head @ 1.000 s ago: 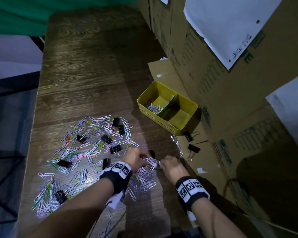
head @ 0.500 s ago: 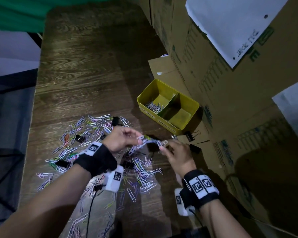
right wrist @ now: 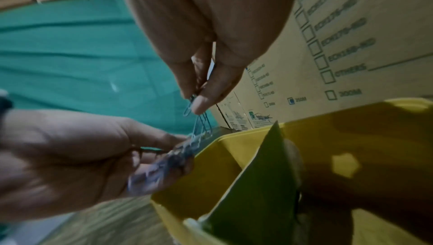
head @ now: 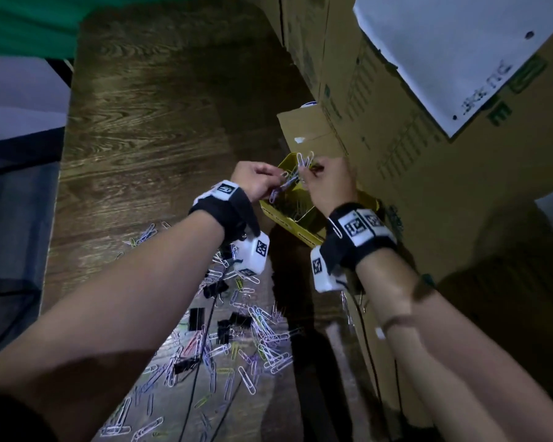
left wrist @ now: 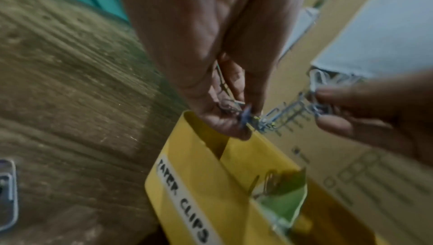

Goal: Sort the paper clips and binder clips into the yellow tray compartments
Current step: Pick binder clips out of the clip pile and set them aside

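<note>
Both hands hold one bunch of paper clips (head: 292,178) above the yellow tray (head: 288,223). My left hand (head: 259,183) pinches its left end, my right hand (head: 328,183) pinches the other end. In the left wrist view the paper clips (left wrist: 279,115) hang over the compartment whose wall (left wrist: 187,184) reads "PAPER CLIPS". In the right wrist view a green divider (right wrist: 262,184) splits the tray (right wrist: 211,171), and the clips (right wrist: 199,128) dangle from my thumb and finger. Many loose paper clips (head: 262,339) and black binder clips (head: 197,319) lie on the wooden table (head: 160,122).
Large cardboard boxes (head: 396,138) stand along the right, close behind the tray, with white paper sheets (head: 444,52) stuck on them. A cardboard flap (head: 307,129) lies beyond the tray. A green cloth (head: 29,23) hangs at the far left. Cables run from the wrist cameras.
Both hands have lifted the bunch of paper clips from the pile and carried it away from me and to the right, to above the yellow tray.
</note>
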Demonstrator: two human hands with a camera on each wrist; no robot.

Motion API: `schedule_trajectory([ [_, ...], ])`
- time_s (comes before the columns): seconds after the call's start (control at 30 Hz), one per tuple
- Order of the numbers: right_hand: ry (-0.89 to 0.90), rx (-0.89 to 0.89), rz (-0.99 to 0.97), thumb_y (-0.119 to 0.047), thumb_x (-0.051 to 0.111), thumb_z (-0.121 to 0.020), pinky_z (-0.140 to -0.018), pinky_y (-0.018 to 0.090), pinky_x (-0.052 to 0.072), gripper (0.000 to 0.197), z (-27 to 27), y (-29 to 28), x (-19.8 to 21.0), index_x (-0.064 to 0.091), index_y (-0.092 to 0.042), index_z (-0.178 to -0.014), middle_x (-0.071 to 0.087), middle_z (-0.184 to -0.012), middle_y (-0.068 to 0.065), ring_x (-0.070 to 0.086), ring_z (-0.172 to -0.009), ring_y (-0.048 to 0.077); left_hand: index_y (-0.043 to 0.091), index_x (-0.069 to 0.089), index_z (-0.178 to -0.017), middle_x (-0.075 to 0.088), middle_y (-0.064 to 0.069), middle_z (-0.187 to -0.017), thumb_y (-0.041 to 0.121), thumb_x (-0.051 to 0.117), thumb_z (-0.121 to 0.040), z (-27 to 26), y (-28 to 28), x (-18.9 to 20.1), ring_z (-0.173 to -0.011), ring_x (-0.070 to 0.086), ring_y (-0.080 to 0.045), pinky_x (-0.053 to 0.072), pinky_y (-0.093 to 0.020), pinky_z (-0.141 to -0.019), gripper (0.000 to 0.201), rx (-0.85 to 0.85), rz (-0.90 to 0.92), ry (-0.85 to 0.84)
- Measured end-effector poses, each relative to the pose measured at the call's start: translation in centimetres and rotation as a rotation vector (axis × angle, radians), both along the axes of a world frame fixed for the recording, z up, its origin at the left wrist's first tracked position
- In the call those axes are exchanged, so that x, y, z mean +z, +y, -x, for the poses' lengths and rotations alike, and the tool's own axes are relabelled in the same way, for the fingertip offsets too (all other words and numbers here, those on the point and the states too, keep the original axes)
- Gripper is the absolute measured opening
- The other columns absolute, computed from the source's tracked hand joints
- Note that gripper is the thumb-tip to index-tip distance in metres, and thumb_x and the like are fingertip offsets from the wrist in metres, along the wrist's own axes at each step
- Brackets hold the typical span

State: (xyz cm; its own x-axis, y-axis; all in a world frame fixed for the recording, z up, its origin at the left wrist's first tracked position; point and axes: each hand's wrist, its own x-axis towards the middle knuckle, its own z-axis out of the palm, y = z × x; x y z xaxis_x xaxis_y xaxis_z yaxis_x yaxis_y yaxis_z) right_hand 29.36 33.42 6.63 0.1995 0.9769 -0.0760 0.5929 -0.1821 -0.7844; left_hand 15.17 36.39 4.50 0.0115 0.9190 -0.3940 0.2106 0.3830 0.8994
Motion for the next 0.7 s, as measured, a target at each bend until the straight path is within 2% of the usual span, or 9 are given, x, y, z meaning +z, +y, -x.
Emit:
schedule_trajectory([
  [0.07,-0.098,0.027,0.036,-0.028,0.063,-0.087,-0.079,0.038,0.055,0.022,0.1,1.4,-0.4,0.069,-0.012,-0.102,0.068,-0.097,0.009,0.064,-0.09,0.024,0.008,0.073,-0.085,0.072,-0.006,-0.072,0.008,0.068,-0.079,-0.2,0.6,-1.4,-0.062,0.068,-0.014,0.059,-0.03,-0.061,0.007,-0.123,0.049,0.123],
  [0.1,-0.139,0.035,0.036,-0.026,0.062,-0.088,-0.076,0.034,0.055,0.021,0.1,2.0,-0.6,0.069,-0.011,-0.1,0.067,-0.097,0.009,0.064,-0.086,0.023,0.011,0.073,-0.085,0.072,-0.01,-0.081,0.012,0.068,-0.08,-0.1,0.8,-1.8,-0.072,0.07,-0.022,0.059,-0.039,-0.072,0.008,-0.16,0.067,0.162],
  [0.17,-0.209,0.054,0.057,-0.023,0.062,-0.089,-0.075,0.033,0.056,0.017,0.2,2.5,-0.8,0.069,-0.01,-0.097,0.067,-0.095,0.009,0.064,-0.084,0.023,0.015,0.073,-0.094,0.072,-0.012,-0.091,0.016,0.064,-0.083,0.1,0.8,-2.1,-0.086,0.069,-0.029,0.056,-0.045,-0.082,0.014,-0.179,0.051,0.217],
  [0.23,-0.273,0.11,0.124,-0.021,0.062,-0.089,-0.08,0.036,0.056,0.02,0.4,2.5,-1.2,0.068,-0.01,-0.104,0.067,-0.1,0.011,0.064,-0.089,0.024,0.02,0.072,-0.099,0.072,-0.008,-0.095,0.016,0.061,-0.086,0.6,0.0,-1.5,-0.089,0.068,-0.026,0.055,-0.043,-0.084,0.018,-0.168,-0.023,0.196],
  [0.37,-0.291,0.251,0.22,-0.023,0.063,-0.088,-0.099,0.044,0.045,0.039,0.4,1.7,-1.7,0.057,-0.016,-0.126,0.059,-0.125,0.009,0.058,-0.109,0.025,0.031,0.07,-0.085,0.072,0.001,-0.082,0.018,0.061,-0.087,2.9,-4.4,-0.7,-0.076,0.069,-0.022,0.057,-0.039,-0.078,0.016,-0.234,-0.174,0.232],
  [0.47,-0.267,0.362,0.082,-0.019,0.063,-0.088,-0.101,0.03,0.039,0.036,0.4,-0.3,-1.0,0.06,-0.015,-0.123,0.058,-0.128,0.007,0.053,-0.116,0.021,0.023,0.069,-0.093,0.072,0.001,-0.086,0.019,0.062,-0.087,4.8,-9.8,-0.8,-0.077,0.067,-0.014,0.054,-0.032,-0.077,0.011,-0.599,-0.254,0.451],
  [0.57,-0.072,0.453,-0.096,-0.015,0.069,-0.082,-0.083,0.027,0.048,0.023,1.1,-4.3,-0.6,0.07,-0.012,-0.105,0.065,-0.103,0.005,0.06,-0.092,0.018,0.02,0.067,-0.09,0.066,0.003,-0.095,0.024,0.063,-0.085,6.5,-15.9,-2.3,-0.086,0.06,-0.01,0.052,-0.03,-0.081,0.008,-1.007,-0.325,0.639],
  [0.63,-0.023,0.553,-0.03,-0.018,0.073,-0.079,-0.072,0.023,0.047,0.021,1.6,-7.7,-1.5,0.071,-0.014,-0.1,0.063,-0.093,0.001,0.057,-0.079,0.012,0.026,0.066,-0.09,0.063,0.004,-0.106,0.038,0.063,-0.083,7.3,-19.1,-4.2,-0.098,0.058,-0.013,0.049,-0.033,-0.087,0.014,-1.147,-0.471,0.828],
  [0.7,-0.09,0.65,0.134,-0.026,0.075,-0.077,-0.083,0.029,0.048,0.03,2.1,-11.0,-3.2,0.068,-0.018,-0.106,0.062,-0.101,0.0,0.056,-0.09,0.012,0.032,0.066,-0.091,0.062,0.006,-0.115,0.047,0.062,-0.081,7.9,-20.9,-5.9,-0.11,0.056,-0.015,0.048,-0.041,-0.092,0.019,-1.201,-0.481,0.953],
])
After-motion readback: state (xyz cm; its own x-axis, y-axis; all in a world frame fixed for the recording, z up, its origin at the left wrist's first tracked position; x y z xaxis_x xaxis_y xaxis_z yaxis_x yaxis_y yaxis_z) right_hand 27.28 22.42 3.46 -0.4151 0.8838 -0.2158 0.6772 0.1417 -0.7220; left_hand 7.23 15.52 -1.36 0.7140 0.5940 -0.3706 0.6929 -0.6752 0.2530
